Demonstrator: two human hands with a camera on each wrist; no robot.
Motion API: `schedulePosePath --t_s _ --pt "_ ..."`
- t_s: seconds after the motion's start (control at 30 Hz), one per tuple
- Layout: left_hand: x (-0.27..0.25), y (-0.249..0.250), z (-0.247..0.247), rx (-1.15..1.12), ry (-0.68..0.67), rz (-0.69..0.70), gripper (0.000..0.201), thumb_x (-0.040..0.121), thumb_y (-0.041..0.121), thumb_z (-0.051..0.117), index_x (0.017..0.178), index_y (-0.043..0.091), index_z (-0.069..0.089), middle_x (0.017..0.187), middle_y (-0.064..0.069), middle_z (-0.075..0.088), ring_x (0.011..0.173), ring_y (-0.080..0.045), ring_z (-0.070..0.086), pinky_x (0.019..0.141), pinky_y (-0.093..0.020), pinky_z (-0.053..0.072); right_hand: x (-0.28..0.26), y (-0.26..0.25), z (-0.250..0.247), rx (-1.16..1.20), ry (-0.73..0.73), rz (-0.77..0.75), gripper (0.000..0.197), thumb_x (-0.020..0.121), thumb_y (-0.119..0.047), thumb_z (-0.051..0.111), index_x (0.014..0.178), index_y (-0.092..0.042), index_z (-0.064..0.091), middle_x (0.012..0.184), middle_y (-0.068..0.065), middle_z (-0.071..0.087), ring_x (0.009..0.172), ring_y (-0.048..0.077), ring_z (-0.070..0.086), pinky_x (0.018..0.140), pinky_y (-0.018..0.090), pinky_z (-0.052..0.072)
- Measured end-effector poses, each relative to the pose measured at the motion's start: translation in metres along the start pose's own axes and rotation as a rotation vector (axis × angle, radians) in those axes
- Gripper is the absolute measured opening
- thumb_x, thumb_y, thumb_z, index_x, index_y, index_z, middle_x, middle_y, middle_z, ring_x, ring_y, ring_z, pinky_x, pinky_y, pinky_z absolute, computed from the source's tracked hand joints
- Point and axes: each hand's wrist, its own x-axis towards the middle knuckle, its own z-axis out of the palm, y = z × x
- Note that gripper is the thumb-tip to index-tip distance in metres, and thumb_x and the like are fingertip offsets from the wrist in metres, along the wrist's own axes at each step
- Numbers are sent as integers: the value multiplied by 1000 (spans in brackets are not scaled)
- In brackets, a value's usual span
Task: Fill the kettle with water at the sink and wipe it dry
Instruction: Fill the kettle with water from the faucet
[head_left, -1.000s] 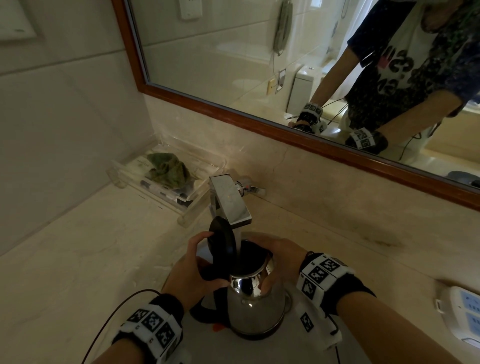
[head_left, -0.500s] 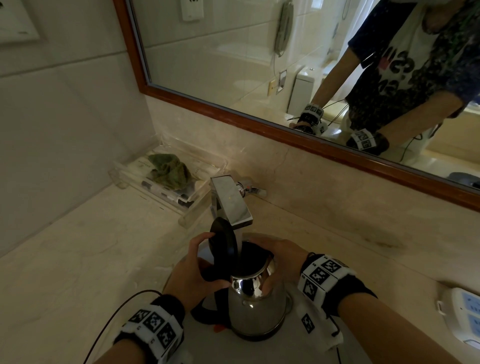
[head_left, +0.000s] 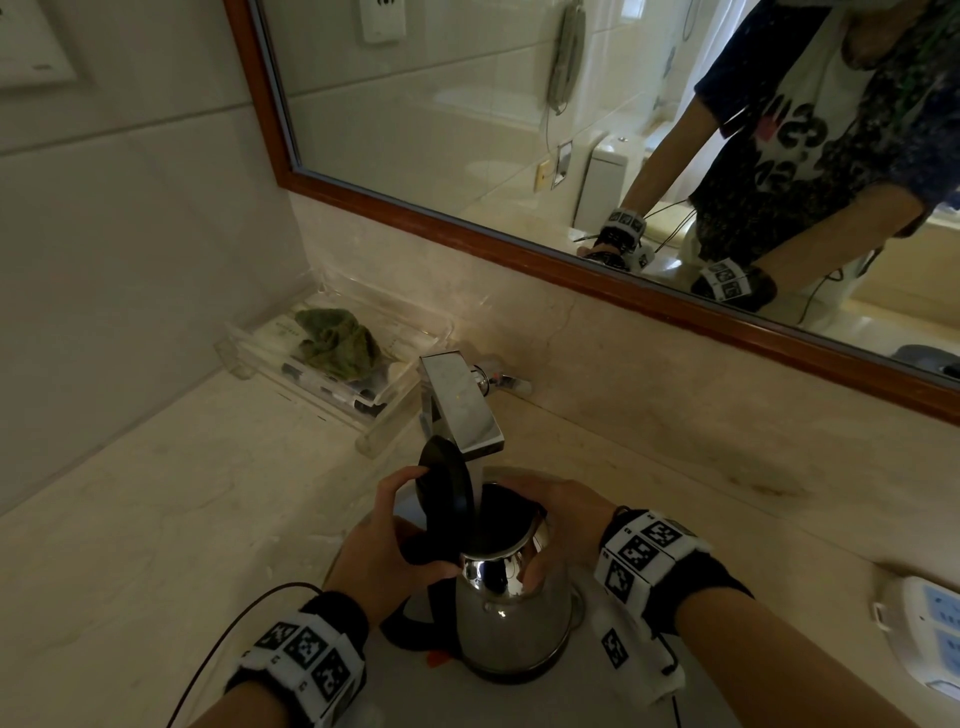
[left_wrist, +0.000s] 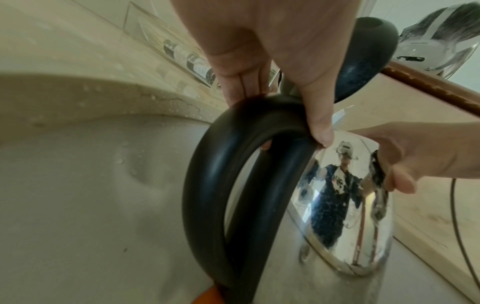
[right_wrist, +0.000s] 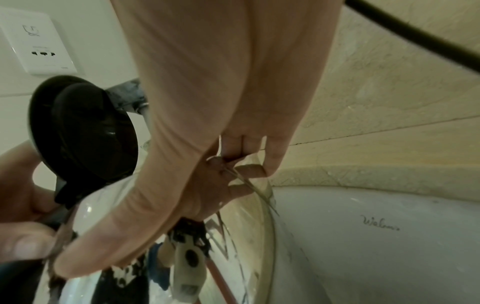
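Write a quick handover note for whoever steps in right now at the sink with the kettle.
Left hand grips the kettle's black handle.
Right hand wraps the steel kettle body near the rim.
Kettle stands in the sink, lid flipped open, mouth under the faucet.
Done: kettle positioned, water appears to be running in.
Left: finish filling, shut off faucet, close lid, wipe dry; green cloth waits in the clear tray.

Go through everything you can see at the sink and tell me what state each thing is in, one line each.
Kettle: upright in the sink, under the tap spout.
Kettle lid: flipped open, standing up.
Tap: water runs into the kettle.
Left hand: grips the kettle handle.
Right hand: holds the kettle's upper body.
Green cloth: crumpled, lying in the clear tray.
Clear tray: on the counter by the wall.
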Motion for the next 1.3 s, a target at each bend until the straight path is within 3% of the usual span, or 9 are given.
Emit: schedulePosePath --t_s 0.17,0.27,0.4,0.53,0.67,0.8,1.03,1.17,1.3 --pt "-1 1 0 -10 -6 -2 99 58 18 83 121 47 12 93 -4 69 91 -17 65 87 -35 52 0 1 -1 4 -16 -22 104 51 -21 88 132 -53 31 129 -31 34 125 -3 31 111 31 31" --pt "-1 2 0 -10 1 -5 100 57 18 83 122 46 13 97 -3 68 93 -18 64 88 -35 52 2 3 1 9 -3 -30 105 49 -23 89 129 -59 31 129 -33 34 130 1 33 112 34 31" --pt "0 2 0 -17 2 -6 100 57 19 84 125 42 14 98 -2 68 94 -19 64 88 -35 52 2 5 1 18 -3 -48 103 50 -22 89 107 -77 24 120 -45 30 126 -5 31 109 27 29" --pt "-1 2 0 -8 4 -9 99 58 19 84 124 44 14 96 -3 68 92 -19 64 84 -32 52 4 7 2 36 -7 -44 103 50 -22 89 107 -78 23 123 -43 32 126 -4 32 107 24 30" --pt "-1 3 0 -1 -2 -29 102 58 20 84 133 34 16 96 -5 68 92 -20 64 86 -35 52 3 9 2 27 -22 -26 99 52 -19 88 108 -70 24 108 -51 28 118 -9 32 95 8 28" --pt "-1 3 1 6 -3 -29 102 58 21 84 131 38 15 97 -4 67 92 -19 64 86 -34 52 2 8 2 29 -8 -11 101 50 -21 89 119 -65 28 115 -46 31 120 -7 33 103 20 30" --pt "-1 3 1 -4 -6 -40 102 58 21 84 131 37 15 99 -5 66 93 -20 63 84 -31 51 1 6 2 36 1 -13 101 49 -22 89 110 -73 27 115 -46 34 120 -6 36 104 23 33" --pt "0 2 1 -11 2 -27 99 57 21 84 122 46 13 97 -3 66 91 -18 63 82 -30 50 0 5 1 42 -3 -21 101 49 -20 89 101 -80 26 108 -52 31 119 -8 34 100 20 31" --pt "-2 4 0 -12 -3 -26 98 58 20 84 122 45 14 90 -3 68 85 -17 65 81 -30 52 0 5 1 34 -7 -9 102 49 -22 89 113 -73 28 113 -48 32 121 -6 34 105 25 33"
